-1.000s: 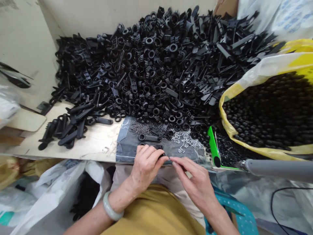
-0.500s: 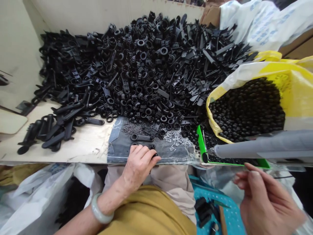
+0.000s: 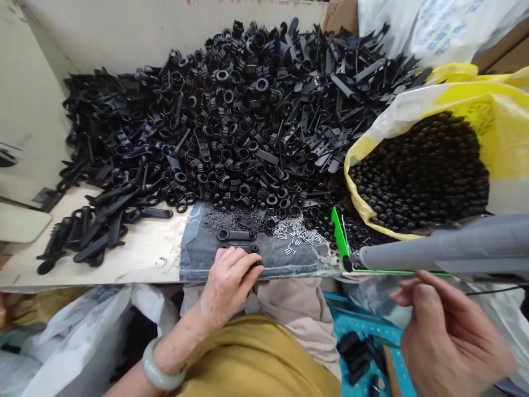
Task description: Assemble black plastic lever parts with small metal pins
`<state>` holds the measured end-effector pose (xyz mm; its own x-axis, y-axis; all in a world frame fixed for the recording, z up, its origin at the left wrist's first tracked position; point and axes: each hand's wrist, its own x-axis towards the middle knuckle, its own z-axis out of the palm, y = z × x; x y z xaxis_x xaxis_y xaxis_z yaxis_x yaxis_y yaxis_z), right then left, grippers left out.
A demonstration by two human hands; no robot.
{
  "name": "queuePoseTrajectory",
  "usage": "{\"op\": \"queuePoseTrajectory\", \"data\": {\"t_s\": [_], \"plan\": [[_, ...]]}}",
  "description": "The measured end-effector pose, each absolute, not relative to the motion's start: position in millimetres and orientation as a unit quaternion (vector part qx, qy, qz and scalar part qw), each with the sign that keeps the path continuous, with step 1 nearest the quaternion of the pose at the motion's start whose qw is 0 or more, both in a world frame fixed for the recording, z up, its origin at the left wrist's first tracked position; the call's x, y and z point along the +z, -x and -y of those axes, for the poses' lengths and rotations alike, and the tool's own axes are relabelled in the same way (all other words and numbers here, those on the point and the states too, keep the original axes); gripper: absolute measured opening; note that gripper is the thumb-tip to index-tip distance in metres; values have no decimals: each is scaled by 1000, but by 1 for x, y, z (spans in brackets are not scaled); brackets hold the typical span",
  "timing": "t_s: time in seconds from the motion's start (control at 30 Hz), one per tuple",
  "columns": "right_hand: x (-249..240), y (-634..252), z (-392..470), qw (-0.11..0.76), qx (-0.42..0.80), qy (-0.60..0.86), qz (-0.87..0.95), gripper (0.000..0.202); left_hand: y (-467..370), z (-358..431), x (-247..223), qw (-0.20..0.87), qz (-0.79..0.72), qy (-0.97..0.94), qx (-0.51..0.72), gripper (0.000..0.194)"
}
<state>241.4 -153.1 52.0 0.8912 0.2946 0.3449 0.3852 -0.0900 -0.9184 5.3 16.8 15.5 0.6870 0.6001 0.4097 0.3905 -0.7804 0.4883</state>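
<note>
My left hand rests at the front edge of the bench with its fingers closed around a black plastic part, mostly hidden under the fingers. Just beyond it, black plastic levers lie on a dark denim cloth. My right hand is curled at the lower right, below a grey rod-shaped power screwdriver. Its thumb and fingers are drawn together; whatever they may hold is not visible. A green tray of small black pieces sits under the screwdriver's tip.
A big heap of black plastic parts covers the back. Silver pins lie on the cloth. A yellow-and-white bag of black balls stands right. More levers lie left; a turquoise stool is below.
The view has shifted slightly. My left hand stays over the cloth, its thumb drawn a little closer to the fingers. My right hand's fingers have curled in slightly beneath the screwdriver.
</note>
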Motion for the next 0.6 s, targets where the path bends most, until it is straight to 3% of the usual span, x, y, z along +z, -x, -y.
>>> {"op": "queuePoseTrajectory", "data": {"t_s": [0.13, 0.3, 0.47, 0.6], "plan": [[54, -260, 144, 706, -2, 674, 219, 29, -9, -16, 17, 146, -275, -913, 265, 11], [68, -267, 135, 667, 137, 649, 341, 63, -13, -16, 15, 127, -278, -913, 269, 11], [86, -264, 122, 627, 120, 650, 411, 36, -12, -15, 16, 147, -278, -906, 282, 12], [94, -266, 112, 614, 167, 622, 456, 41, -8, -16, 16, 155, -260, -909, 286, 16]]}}
